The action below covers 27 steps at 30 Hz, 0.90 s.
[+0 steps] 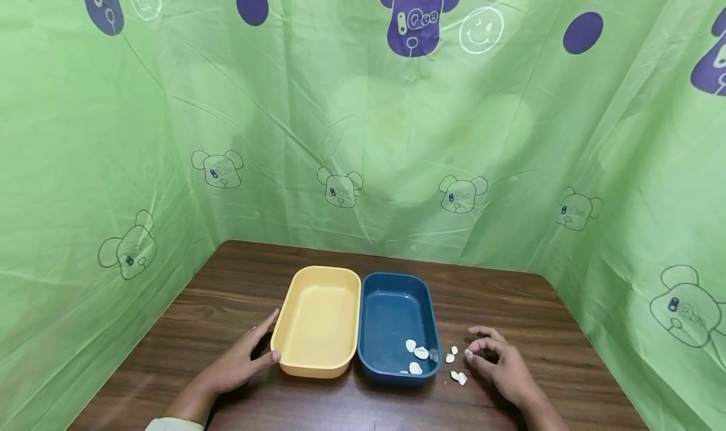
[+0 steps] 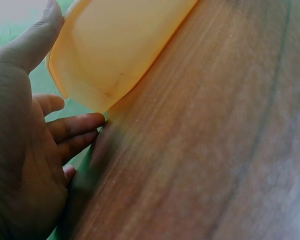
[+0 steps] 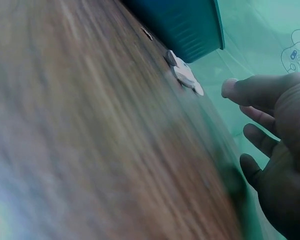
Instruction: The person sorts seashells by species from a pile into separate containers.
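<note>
My left hand [image 1: 242,359] is at the left side of a yellow tray [image 1: 278,339], thumb by its near corner and fingers along its outer wall. In the left wrist view, the fingers are spread beside the tray. A blue tray [image 1: 391,375] stands right beside it, with several white pebbles [image 1: 421,353] inside. A blurred greyish pebble [image 1: 433,355] shows near its right wall. My right hand [image 1: 503,363] is over the table to the right of the blue tray, fingers relaxed and bent. More white pebbles [image 1: 459,377] lie on the wood between that hand and the tray.
The trays stand on a dark wooden table [image 1: 255,273]. Green printed fabric [image 1: 363,122] hangs behind it and at both sides, close to its edges. Two small pebbles [image 1: 450,355] lie just off the blue tray's right wall.
</note>
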Available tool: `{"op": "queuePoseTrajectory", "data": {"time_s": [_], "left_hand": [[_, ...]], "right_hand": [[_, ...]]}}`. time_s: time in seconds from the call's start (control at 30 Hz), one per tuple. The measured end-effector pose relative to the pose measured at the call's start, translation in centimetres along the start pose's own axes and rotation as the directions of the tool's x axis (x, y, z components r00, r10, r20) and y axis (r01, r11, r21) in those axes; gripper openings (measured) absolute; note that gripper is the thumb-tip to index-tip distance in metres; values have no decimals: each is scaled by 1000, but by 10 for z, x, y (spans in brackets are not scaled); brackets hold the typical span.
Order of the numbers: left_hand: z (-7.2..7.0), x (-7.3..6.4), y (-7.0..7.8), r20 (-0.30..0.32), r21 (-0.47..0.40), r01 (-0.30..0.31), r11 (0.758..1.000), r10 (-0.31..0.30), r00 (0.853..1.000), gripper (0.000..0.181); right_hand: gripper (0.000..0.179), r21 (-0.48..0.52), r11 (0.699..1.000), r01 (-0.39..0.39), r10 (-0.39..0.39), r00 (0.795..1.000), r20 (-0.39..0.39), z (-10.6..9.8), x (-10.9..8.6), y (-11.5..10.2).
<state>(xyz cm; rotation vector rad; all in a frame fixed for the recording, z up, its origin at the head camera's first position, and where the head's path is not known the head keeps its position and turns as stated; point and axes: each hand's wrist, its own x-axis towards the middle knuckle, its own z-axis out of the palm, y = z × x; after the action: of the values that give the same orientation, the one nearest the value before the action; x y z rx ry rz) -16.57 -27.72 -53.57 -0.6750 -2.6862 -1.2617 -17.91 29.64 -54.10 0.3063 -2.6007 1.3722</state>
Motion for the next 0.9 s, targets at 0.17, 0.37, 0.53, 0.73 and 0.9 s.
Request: {"op": "queuePoseTrajectory", "data": {"time_s": [0.17,0.37,0.53,0.73,0.9], "left_hand": [[-1,1,0,-4,17,3,1000,-3,1000,86],[-2,-1,-1,8,8,15,1000,-15,1000,87],[-1,0,-1,12,5,4,1000,-4,1000,87],[-1,-2,-1,1,0,8,1000,-8,1000,86],[-1,-2,-1,10,-1,7,1000,-7,1000,86]], "right_hand": [[15,7,1000,18,-18,999,-36,2,0,-4],[14,53,998,28,-25,998,-60,5,0,-6],[16,28,996,81,-77,988,-130,4,1,-11],[17,15,992,123,-120,982,-147,3,6,-22],[18,28,989,144,-138,976,-170,4,8,-32]]}}
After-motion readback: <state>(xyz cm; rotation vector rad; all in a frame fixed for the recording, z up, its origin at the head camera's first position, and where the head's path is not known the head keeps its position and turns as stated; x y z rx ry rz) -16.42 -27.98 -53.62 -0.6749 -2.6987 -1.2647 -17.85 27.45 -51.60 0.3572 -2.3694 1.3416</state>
